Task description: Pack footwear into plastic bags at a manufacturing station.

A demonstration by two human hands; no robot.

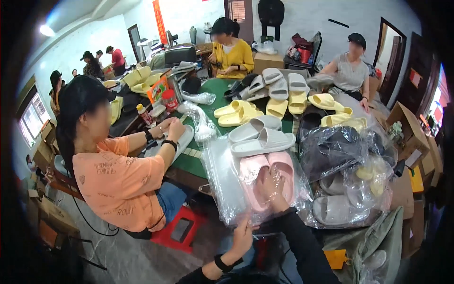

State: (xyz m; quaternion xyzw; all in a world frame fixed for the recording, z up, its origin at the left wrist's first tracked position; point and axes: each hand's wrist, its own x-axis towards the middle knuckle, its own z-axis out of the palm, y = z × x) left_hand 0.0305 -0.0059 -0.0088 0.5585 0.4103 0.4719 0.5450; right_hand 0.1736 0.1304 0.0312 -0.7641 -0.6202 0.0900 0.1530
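Observation:
A pair of pink slide slippers (pixel 254 190) lies side by side at the near edge of the table, toes pointing away from me. My right hand (pixel 273 189) reaches over them, its fingers gripping the pair near the inner edges; the fingertips are partly hidden. Clear plastic is around the lower part of the slippers. My left hand (pixel 242 236) is lower and to the left, fingers closed at the near edge of a clear plastic bag (pixel 250 219). A stack of flat clear bags (pixel 220 184) lies beneath and left of the slippers.
Grey-white slippers (pixel 257 142) sit just beyond the pink pair. Bagged slippers (pixel 338 208) are heaped on the right. Yellow slippers (pixel 239 113) lie farther back. A person in orange (pixel 116 180) sits close on the left, handling a grey slipper (pixel 183 142); others work behind.

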